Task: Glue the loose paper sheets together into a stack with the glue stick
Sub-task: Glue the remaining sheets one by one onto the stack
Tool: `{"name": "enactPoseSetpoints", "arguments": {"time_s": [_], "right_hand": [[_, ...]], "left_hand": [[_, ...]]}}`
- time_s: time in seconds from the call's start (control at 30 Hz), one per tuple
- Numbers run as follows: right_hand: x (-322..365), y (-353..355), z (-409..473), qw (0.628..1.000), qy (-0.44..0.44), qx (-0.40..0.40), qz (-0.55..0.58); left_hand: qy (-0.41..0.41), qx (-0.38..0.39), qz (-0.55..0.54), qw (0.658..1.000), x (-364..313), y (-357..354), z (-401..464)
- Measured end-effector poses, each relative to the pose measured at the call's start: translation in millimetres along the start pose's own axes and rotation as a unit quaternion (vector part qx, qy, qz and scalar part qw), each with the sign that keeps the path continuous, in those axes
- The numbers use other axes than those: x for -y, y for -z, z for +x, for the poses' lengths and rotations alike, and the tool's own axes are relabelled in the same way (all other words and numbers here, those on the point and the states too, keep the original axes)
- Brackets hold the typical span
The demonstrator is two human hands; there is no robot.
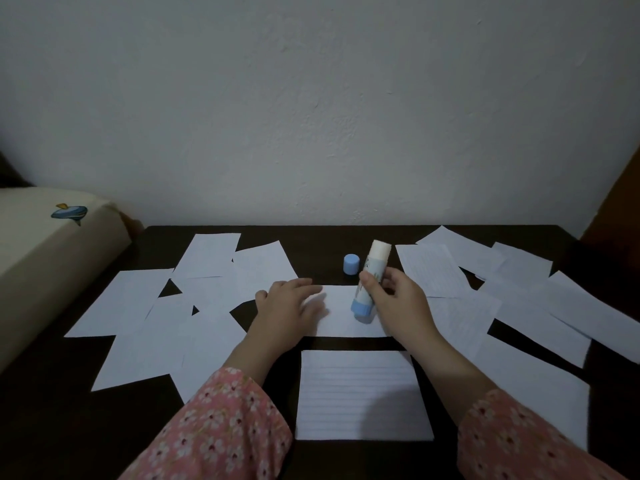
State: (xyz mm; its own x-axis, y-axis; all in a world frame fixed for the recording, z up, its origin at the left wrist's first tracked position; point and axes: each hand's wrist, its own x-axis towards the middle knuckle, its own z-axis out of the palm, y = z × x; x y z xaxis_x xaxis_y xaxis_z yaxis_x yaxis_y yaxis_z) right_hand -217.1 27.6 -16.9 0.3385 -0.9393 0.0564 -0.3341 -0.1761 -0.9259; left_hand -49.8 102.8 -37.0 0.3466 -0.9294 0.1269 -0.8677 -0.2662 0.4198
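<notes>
My right hand (394, 299) grips an uncapped glue stick (370, 282), white and blue, tilted with its pale glue end pointing up and away. Its blue base hangs just over a white sheet (341, 318) lying mid-table. My left hand (292, 306) lies flat on the left part of that sheet, fingers straight. The blue cap (351, 264) stands alone on the dark table (318, 251) behind the sheet. A lined sheet (360, 393) lies nearest me, between my forearms. Loose white sheets (145, 327) spread left, and more loose sheets (519, 306) spread right.
A cream cushion or mattress (45, 258) with a blue whale print borders the table's left side. A plain white wall (311, 116) rises behind the table. Pink floral sleeves (221, 431) cover both forearms.
</notes>
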Motion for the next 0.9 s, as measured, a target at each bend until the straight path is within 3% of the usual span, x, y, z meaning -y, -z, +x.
{"name": "enactPoseSetpoints", "arguments": {"time_s": [0.13,0.27,0.4,0.47,0.6,0.7,0.9], "right_hand": [[7,3,0,0.992,0.003,0.038,0.12],[7,4,-3,0.986,0.018,0.063,0.15],[-14,25,1,0.987,0.105,0.101,-0.075],[-30,36,5,0.964,0.133,0.115,-0.2],[-46,48,7,0.912,0.161,0.149,-0.347],[-52,53,5,0.889,0.176,0.167,-0.389],[-57,55,4,0.89,0.169,0.191,-0.379]], "left_hand": [[-0.013,0.016,-0.256,0.966,-26,2,-12],[-0.018,-0.053,-0.33,0.942,-43,-1,-16],[0.052,-0.058,-0.436,0.897,-40,4,-14],[0.097,-0.065,-0.484,0.867,-39,8,-13],[0.114,-0.055,-0.521,0.844,-37,7,-11],[0.106,-0.007,-0.518,0.849,-45,6,-10],[0.076,0.031,-0.455,0.887,-61,-4,-13]]}}
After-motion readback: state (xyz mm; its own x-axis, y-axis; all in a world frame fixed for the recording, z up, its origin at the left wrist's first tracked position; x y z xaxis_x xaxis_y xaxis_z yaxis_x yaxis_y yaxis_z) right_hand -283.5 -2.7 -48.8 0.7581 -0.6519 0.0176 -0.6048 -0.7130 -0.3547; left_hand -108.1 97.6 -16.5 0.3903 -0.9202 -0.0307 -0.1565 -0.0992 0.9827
